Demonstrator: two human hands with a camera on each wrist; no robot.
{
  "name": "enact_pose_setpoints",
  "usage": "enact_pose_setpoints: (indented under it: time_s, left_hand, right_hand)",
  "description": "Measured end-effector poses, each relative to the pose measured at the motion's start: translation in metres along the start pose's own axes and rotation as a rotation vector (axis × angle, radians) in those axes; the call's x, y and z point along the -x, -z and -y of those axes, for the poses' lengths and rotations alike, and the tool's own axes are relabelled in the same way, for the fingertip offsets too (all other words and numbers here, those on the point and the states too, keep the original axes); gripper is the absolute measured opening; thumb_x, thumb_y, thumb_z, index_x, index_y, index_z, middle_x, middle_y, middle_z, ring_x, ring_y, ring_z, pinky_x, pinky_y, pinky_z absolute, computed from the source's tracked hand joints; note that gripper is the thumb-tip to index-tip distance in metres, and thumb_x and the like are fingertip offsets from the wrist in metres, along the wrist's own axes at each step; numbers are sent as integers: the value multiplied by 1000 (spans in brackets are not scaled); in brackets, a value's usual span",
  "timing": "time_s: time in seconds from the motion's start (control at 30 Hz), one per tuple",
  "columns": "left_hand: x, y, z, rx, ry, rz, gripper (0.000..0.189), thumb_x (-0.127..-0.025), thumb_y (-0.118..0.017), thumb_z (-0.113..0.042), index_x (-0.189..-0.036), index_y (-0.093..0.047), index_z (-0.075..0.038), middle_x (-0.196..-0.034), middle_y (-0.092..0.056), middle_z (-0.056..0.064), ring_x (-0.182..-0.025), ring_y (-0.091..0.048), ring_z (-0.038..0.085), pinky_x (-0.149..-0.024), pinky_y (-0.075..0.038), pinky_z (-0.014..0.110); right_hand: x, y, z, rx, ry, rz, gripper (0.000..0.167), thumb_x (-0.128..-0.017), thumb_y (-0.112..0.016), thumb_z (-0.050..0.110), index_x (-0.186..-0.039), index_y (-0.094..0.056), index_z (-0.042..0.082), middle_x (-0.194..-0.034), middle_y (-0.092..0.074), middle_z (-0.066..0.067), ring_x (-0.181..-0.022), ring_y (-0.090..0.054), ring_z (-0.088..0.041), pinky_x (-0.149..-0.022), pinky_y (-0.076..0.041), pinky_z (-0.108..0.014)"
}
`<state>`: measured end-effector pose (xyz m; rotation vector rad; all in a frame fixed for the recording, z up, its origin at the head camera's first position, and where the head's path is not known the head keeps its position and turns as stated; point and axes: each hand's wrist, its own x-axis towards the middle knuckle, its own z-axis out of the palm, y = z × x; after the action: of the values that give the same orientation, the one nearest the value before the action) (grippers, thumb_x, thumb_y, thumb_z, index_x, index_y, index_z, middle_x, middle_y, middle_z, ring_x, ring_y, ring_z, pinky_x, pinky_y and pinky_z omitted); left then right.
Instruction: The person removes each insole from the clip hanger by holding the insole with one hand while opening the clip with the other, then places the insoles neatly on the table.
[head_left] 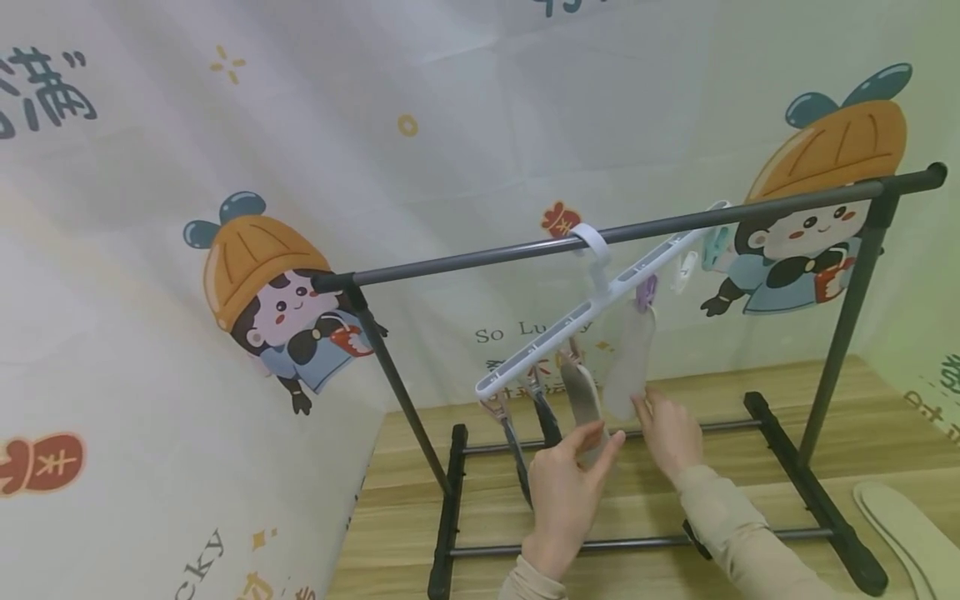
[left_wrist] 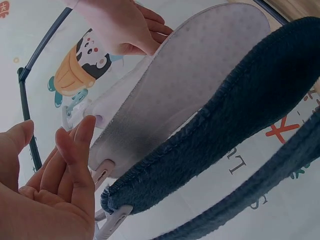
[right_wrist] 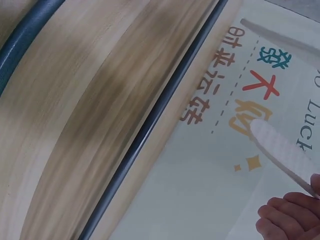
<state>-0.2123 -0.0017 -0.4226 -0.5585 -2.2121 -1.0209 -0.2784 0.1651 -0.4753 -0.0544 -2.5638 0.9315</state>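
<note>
My right hand [head_left: 671, 429] pinches the side edge of a white insole [head_left: 630, 358], which hangs from a purple clip [head_left: 647, 292] on a white hanger [head_left: 551, 342]. In the right wrist view, the thumb and curled fingers [right_wrist: 287, 215] meet at that insole's edge. My left hand [head_left: 566, 479] is raised beside a grey-white insole [head_left: 581, 390], thumb and forefinger apart. The left wrist view shows its palm [left_wrist: 55, 200] with nothing held, near the pinkish clip [left_wrist: 103, 171] of the grey-white insole. Two dark blue fuzzy insoles [left_wrist: 225, 105] hang alongside.
A dark metal rack [head_left: 450, 265] carries the hanger on its top bar. Teal [head_left: 716, 247] and white [head_left: 684, 273] clips hang toward the hanger's far end. Pale insoles [head_left: 900, 533] lie on the wood-patterned surface at right. A printed cloth [head_left: 465, 167] stands behind.
</note>
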Motion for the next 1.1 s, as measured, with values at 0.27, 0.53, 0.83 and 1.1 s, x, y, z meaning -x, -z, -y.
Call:
enact_pose_setpoints:
  time_s: [0.27,0.53,0.83,1.1]
  left_hand:
    - [-2,-1,-3,15,-13,6,30,-92,-68,-38,-100,-76,-10,-89,-78,3,-50,-62,-3,-54,-45,9]
    - [-11,-4,-12,26,-69,8,29,-93,-68,-36,-101,-76,-9,-88,-78,2,-51,-63,-3,-52,-43,7]
    - [-17,-7,-25,60,-85,34,29,-95,-66,-35,-104,-75,-10,-91,-78,3,-47,-60,-6,-48,-39,5]
    - [-27,-12,-35,36,-128,35,29,-93,-69,-34,-104,-75,-9,-94,-77,5,-61,-70,2,-64,-52,11]
  right_hand:
    - [13,-4,-4,0,55,-68,34,-103,-52,16,-120,-59,-13,-91,-69,-32,-58,-63,-33,-51,-52,-46]
    - [36,-8,-7,0,173,-213,16,-98,-58,7,-103,-60,-8,-78,-70,-23,-44,-53,-19,-38,-40,-30]
    - [60,0,-6,2,195,-299,33,-95,-62,5,-121,-57,-14,-104,-67,-35,-66,-69,-44,-48,-53,-48]
    - [78,5,-6,1,203,-313,41,-92,-66,4,-129,-55,-12,-119,-63,-34,-77,-70,-47,-52,-56,-47]
